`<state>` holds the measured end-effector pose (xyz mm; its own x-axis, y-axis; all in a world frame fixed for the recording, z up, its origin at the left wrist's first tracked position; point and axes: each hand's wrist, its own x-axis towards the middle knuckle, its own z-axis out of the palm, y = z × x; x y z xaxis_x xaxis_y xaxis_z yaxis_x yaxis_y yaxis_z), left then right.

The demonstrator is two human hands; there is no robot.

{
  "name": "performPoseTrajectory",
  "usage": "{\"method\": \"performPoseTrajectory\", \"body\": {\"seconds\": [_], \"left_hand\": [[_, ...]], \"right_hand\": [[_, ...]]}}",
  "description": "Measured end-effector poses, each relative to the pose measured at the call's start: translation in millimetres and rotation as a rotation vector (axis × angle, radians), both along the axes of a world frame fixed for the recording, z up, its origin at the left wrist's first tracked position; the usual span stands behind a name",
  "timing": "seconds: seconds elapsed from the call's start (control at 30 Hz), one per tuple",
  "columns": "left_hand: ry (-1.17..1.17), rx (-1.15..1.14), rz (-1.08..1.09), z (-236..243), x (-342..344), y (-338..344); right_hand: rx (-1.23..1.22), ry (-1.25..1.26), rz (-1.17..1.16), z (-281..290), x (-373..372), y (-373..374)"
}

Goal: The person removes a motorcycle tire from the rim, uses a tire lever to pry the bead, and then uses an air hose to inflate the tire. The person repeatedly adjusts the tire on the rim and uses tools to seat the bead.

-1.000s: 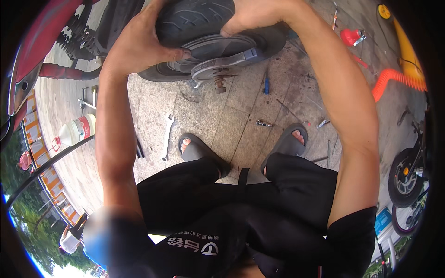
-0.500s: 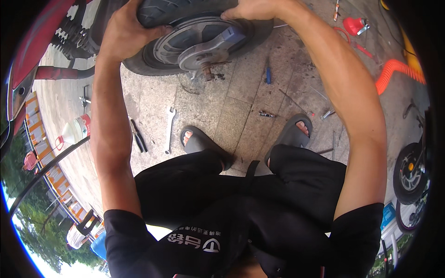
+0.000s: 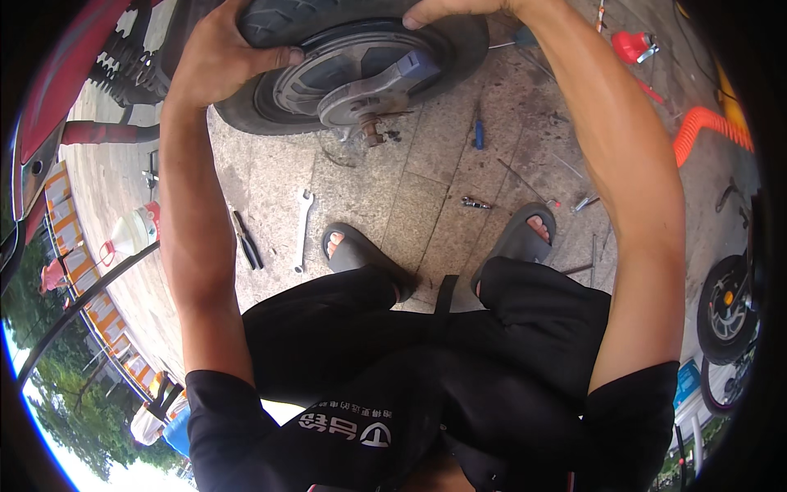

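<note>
Overhead, at the top of the frame: a scooter wheel (image 3: 344,66) with a dark tyre and a grey hub motor lay gripped between both hands, above the person's sandalled feet.
Wheel position: top centre, tilted so the hub face (image 3: 352,78) looked down toward the camera; its axle stub (image 3: 370,131) pointed to the lower middle of the frame, over the paved floor (image 3: 426,180).
Key relation: the wheel sat between the two hands, its width running left to right across the frame; each hand was on the tyre, neither nearer than the other.
Left hand (image 3: 217,61): upper left of the frame, fingers curled over the tyre tread, thumb laid across the sidewall toward the hub, closed firmly on the tyre.
Right hand (image 3: 447,10): top edge, right of centre, mostly cut off by the frame; fingertips pressed on the tyre's upper right edge. How fully it wrapped around could not be told.
Floor, centre left: a silver spanner (image 3: 303,230) and dark pliers (image 3: 246,242) lay beside the left foot.
Floor, centre right: a blue-handled screwdriver (image 3: 478,131) and small loose parts.
Far right: an orange coiled hose (image 3: 705,131).
</note>
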<state>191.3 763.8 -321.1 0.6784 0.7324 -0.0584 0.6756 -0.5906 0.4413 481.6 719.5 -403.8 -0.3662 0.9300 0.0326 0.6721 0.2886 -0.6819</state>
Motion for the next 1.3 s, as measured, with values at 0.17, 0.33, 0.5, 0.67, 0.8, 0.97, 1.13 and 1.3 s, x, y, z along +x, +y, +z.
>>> {"method": "performPoseTrajectory", "body": {"seconds": [0.17,0.33,0.5,0.67,0.8,0.97,1.13,1.3], "left_hand": [[0.022,-0.009,0.021,4.0,1.6,0.3],[0.039,0.036,0.022,-1.1,-3.3,3.2],[0.084,-0.002,0.075,-3.2,-5.1,-4.1],[0.052,0.299,-0.114,-2.0,-0.5,-37.8],[0.172,0.320,-0.115,-6.5,-7.5,-72.1],[0.130,0.308,-0.177,-6.2,-33.6,-121.4],[0.078,0.337,-0.263,-13.4,-51.3,-144.9],[0.036,0.368,-0.255,-19.1,-56.9,-144.6]], "right_hand": [[-0.006,0.079,-0.026,-1.8,-4.3,-2.9],[0.069,0.089,-0.020,-8.0,-2.4,-8.9],[-0.025,0.016,-0.065,1.3,-12.0,-19.9],[0.038,-0.037,-0.066,13.8,-36.7,-50.6],[-0.180,0.189,0.104,22.0,-18.4,-55.9],[-0.555,0.382,0.064,8.9,-15.2,-46.5],[-0.535,0.428,0.228,-11.8,-30.3,-52.8],[-0.611,0.486,0.295,-25.4,-52.2,-52.1]]}}
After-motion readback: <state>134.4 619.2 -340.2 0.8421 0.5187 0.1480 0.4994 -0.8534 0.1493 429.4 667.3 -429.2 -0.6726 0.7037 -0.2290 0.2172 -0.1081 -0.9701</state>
